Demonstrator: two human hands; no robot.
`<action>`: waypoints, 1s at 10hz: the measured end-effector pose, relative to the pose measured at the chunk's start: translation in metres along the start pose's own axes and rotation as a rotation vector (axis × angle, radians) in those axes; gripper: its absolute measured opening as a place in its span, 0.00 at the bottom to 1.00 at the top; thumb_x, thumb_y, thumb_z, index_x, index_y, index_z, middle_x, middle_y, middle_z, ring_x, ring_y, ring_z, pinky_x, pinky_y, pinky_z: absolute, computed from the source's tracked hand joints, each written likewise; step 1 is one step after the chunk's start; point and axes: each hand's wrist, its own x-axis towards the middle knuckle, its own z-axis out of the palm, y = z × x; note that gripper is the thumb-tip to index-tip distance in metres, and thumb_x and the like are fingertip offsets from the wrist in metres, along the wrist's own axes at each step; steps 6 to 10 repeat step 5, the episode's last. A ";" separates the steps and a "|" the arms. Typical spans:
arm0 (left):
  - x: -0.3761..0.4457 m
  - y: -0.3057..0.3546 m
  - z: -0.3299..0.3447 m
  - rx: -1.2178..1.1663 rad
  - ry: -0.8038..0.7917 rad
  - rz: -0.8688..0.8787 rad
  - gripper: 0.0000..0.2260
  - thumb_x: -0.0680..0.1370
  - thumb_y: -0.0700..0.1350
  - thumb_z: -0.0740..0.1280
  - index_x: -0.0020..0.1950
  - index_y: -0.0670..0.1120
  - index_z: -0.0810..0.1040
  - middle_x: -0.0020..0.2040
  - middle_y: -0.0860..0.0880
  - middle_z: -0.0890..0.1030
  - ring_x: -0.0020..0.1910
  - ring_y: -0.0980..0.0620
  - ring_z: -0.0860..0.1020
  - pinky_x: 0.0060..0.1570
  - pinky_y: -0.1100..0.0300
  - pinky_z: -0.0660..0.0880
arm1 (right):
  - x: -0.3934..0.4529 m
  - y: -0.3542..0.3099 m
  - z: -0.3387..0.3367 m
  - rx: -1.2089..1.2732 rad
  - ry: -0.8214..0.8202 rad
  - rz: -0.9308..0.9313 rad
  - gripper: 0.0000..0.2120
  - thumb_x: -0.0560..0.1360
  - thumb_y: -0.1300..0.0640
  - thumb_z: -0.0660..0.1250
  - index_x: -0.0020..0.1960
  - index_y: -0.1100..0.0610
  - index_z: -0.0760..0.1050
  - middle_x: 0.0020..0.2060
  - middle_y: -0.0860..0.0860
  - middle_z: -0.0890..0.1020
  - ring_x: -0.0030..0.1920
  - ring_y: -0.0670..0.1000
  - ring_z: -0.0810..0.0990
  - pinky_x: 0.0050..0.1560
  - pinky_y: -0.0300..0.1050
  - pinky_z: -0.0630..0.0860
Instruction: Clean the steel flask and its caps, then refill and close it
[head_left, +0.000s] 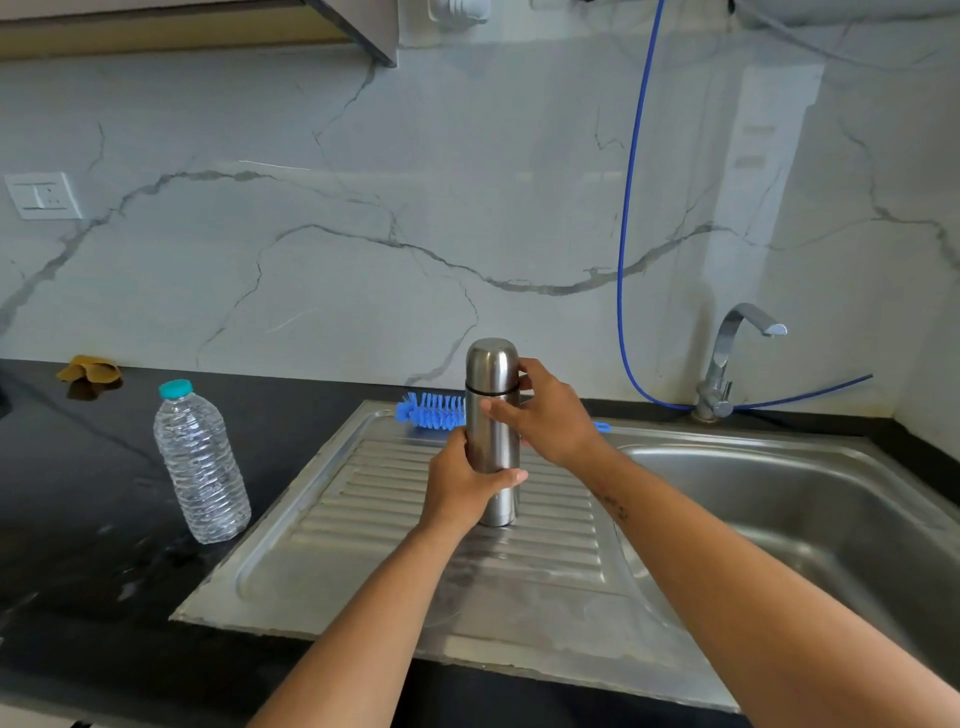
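head view: steel flask (492, 415) upright mid-drainboard (363, 571), both hands' fingers (501, 475) wrapping it; brush (431, 410) at back edge.

both forearms are bare, with no sleeves in sight up to the frame edge. left hand (460, 486) and right hand (550, 415) wear nothing. a small dark marking sits just behind the right wrist.

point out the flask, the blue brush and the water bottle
steel flask (492, 374): head view, on its domed cap
blue brush (431, 410): head view, on the bristles
water bottle (200, 462): head view, on its ribbed body
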 end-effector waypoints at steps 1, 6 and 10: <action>0.002 0.000 0.001 0.018 -0.028 -0.014 0.29 0.66 0.50 0.83 0.62 0.50 0.75 0.52 0.55 0.81 0.50 0.61 0.79 0.44 0.66 0.74 | -0.001 0.002 0.002 0.013 0.008 0.018 0.27 0.76 0.47 0.74 0.72 0.52 0.69 0.55 0.45 0.79 0.54 0.49 0.81 0.56 0.53 0.82; 0.019 -0.013 -0.035 0.221 -0.248 0.033 0.25 0.79 0.38 0.69 0.73 0.56 0.70 0.69 0.60 0.75 0.69 0.55 0.74 0.71 0.50 0.71 | -0.009 0.019 -0.019 -0.017 0.039 -0.014 0.30 0.78 0.49 0.58 0.79 0.51 0.63 0.72 0.51 0.75 0.68 0.50 0.76 0.70 0.52 0.72; 0.019 -0.013 -0.035 0.221 -0.248 0.033 0.25 0.79 0.38 0.69 0.73 0.56 0.70 0.69 0.60 0.75 0.69 0.55 0.74 0.71 0.50 0.71 | -0.009 0.019 -0.019 -0.017 0.039 -0.014 0.30 0.78 0.49 0.58 0.79 0.51 0.63 0.72 0.51 0.75 0.68 0.50 0.76 0.70 0.52 0.72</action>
